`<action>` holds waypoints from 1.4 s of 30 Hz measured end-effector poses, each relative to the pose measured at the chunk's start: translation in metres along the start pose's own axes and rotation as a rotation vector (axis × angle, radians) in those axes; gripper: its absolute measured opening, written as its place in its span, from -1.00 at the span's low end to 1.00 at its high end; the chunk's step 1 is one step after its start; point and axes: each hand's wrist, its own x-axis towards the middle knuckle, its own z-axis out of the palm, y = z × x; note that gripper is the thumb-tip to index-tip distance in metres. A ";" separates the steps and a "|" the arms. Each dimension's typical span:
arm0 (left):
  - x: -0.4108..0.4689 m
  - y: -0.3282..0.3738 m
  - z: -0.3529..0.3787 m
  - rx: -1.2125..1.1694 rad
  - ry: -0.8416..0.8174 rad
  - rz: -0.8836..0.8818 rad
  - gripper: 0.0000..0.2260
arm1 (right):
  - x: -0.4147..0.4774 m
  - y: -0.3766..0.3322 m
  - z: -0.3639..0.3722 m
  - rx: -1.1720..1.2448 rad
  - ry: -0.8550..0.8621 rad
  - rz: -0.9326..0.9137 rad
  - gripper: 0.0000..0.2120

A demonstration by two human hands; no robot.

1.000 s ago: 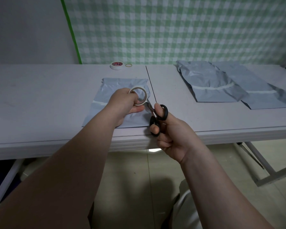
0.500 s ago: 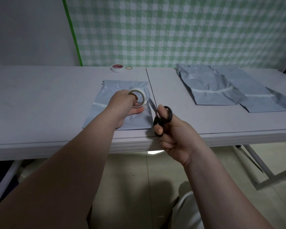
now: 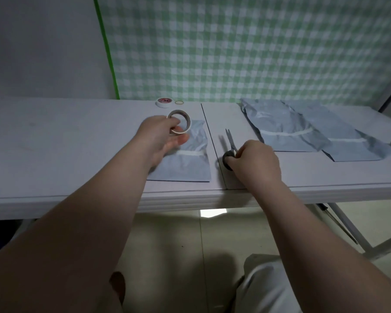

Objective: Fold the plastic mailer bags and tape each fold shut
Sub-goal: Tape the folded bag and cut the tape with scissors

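Right hand (image 3: 253,161): fingers curled round scissors (image 3: 231,143) handles, low over tabletop (image 3: 54,143). Mailer bag (image 3: 190,166), frame centre: fold taped. Left hand (image 3: 160,134) fingers pinch tape roll (image 3: 179,123) above bag. Judged: taping done; next, park tools, shift bag toward taped bags (image 3: 287,125), right.

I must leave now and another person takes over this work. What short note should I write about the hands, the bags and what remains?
Left hand: holds the tape roll above the near mailer bag.
Right hand: grips the scissors low over the table, blades pointing away.
Done: near mailer bag is folded with a white strip across it; the middle bag and the far-right bag look the same.
Left: no unfolded bag is in view; probably set the tools down and check for more.
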 end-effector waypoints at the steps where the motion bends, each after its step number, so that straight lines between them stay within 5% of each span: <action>1: -0.001 0.005 -0.005 -0.010 0.015 0.020 -0.89 | 0.002 -0.003 0.001 -0.060 0.002 -0.013 -0.75; 7: 0.001 0.020 -0.051 0.204 0.279 0.191 -0.81 | 0.000 -0.016 0.004 -0.204 0.005 -0.021 -0.97; 13: 0.002 0.007 -0.100 0.932 0.449 0.423 -0.62 | -0.010 -0.037 0.019 -0.110 0.228 -0.234 -0.78; 16: 0.005 -0.002 -0.114 1.179 0.440 0.406 -0.75 | -0.015 -0.051 0.028 -0.046 0.145 -0.339 -0.77; 23: 0.003 -0.010 -0.118 1.444 0.380 0.201 -0.65 | -0.024 -0.064 0.048 -0.128 -0.065 -0.496 -0.79; 27: -0.006 -0.011 -0.106 1.551 0.435 0.358 -0.70 | -0.023 -0.061 0.056 -0.232 -0.117 -0.495 -0.71; 31: -0.018 -0.020 -0.077 1.417 0.054 0.661 -0.71 | -0.023 -0.059 0.061 -0.295 -0.137 -0.472 -0.70; 34: -0.030 -0.033 -0.059 1.501 -0.281 0.566 -0.63 | -0.025 -0.058 0.062 -0.329 -0.170 -0.449 -0.66; 42: -0.025 -0.037 -0.065 1.704 -0.188 0.349 -0.57 | -0.025 -0.055 0.058 -0.300 -0.204 -0.423 -0.62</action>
